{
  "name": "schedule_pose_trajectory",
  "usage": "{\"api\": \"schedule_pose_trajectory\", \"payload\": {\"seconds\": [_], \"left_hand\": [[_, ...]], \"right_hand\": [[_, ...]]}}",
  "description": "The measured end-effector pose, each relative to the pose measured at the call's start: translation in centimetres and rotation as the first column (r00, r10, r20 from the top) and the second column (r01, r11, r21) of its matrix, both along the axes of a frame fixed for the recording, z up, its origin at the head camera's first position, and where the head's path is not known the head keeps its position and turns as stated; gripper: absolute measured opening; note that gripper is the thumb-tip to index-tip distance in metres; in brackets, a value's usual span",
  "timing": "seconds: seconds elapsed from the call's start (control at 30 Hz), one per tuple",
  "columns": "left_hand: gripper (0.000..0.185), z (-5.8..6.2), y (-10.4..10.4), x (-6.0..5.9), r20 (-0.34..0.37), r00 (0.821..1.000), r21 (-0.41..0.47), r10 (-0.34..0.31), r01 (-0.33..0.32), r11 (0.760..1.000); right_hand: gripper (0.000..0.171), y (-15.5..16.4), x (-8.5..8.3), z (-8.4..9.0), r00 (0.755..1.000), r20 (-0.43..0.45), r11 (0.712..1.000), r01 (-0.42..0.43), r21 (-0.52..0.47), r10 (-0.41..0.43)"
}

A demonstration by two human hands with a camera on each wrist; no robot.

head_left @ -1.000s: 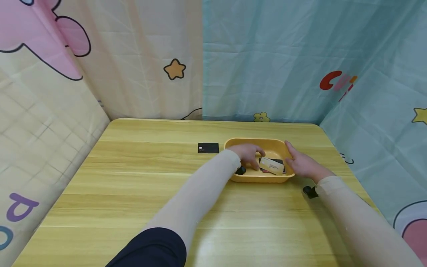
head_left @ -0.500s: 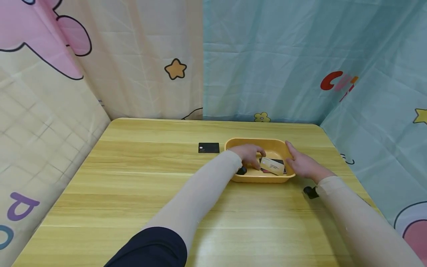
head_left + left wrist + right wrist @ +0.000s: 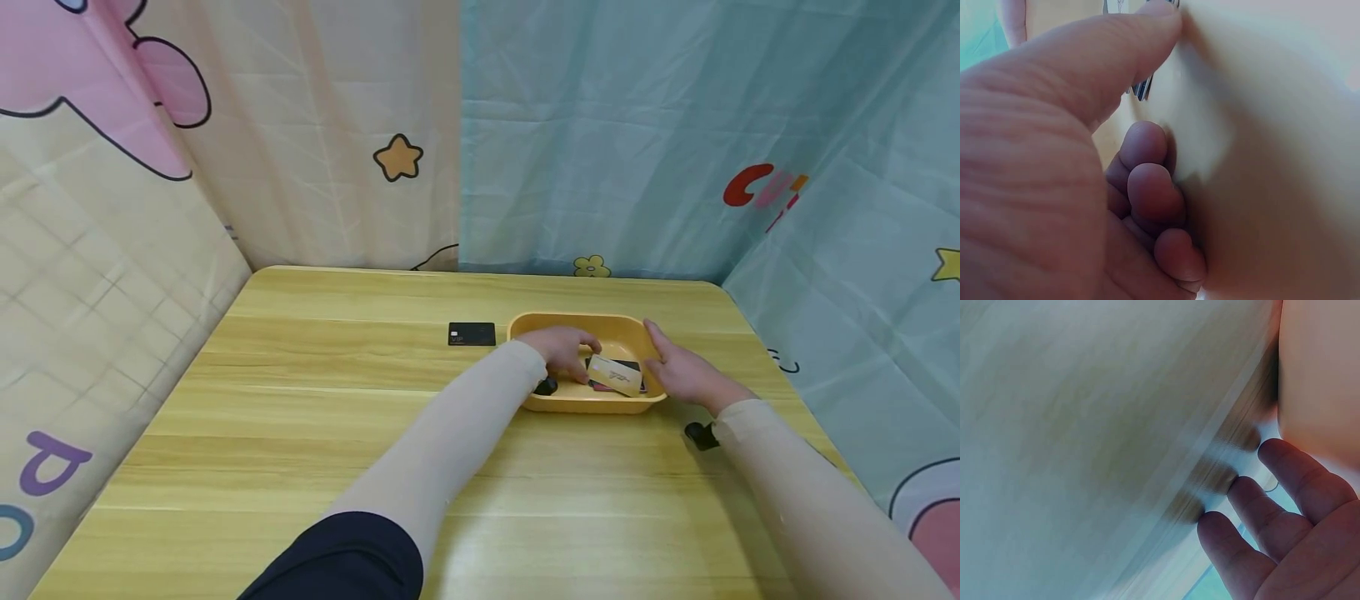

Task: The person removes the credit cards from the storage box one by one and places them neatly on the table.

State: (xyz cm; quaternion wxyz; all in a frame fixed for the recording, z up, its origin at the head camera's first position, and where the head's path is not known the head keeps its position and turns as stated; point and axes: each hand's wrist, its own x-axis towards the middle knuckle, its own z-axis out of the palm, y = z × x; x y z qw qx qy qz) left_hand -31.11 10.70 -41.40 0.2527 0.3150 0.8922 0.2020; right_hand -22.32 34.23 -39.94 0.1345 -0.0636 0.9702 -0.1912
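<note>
Gold card [image 3: 615, 374], print unreadable, pinched by left hand [image 3: 561, 351]; right hand [image 3: 678, 372] flat against tray [image 3: 577, 399].

Readable text is scarce. Black card [image 3: 472, 334], left of the yellow tray [image 3: 577, 402]: small pale mark, too small to read. Gold card [image 3: 616, 375] in the tray: print illegible. Backdrop letters only partial.
</note>
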Motion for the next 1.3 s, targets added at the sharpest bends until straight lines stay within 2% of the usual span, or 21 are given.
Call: {"api": "schedule_pose_trajectory", "payload": {"seconds": [0.17,0.4,0.73,0.97,1.3], "left_hand": [[0.06,0.05,-0.06,0.19,-0.024,0.999,0.001,-0.023,0.023,1.0],[0.053,0.15,0.01,0.28,-0.019,1.0,-0.011,-0.002,0.002,1.0],[0.051,0.33,-0.12,0.63,-0.049,0.999,-0.01,-0.013,0.013,1.0],[0.053,0.29,-0.14,0.55,-0.011,1.0,0.032,0.005,-0.005,0.999],[0.056,0.16,-0.1,0.13,0.019,0.999,0.12,-0.029,0.027,0.992]], "right_hand": [[0.072,0.01,0.0,-0.04,1.0,0.004,1.0,0.003,-0.002,-0.003],[0.072,0.1,0.05,-0.04,1.0,0.01,1.0,0.002,-0.001,-0.002],[0.071,0.01,0.25,0.15,1.0,0.016,1.0,0.007,0.001,-0.008],[0.071,-0.02,0.2,0.14,1.0,0.014,1.0,0.008,0.006,-0.008],[0.071,0.02,0.07,0.14,1.0,0.005,1.0,-0.001,0.006,0.001]]}}
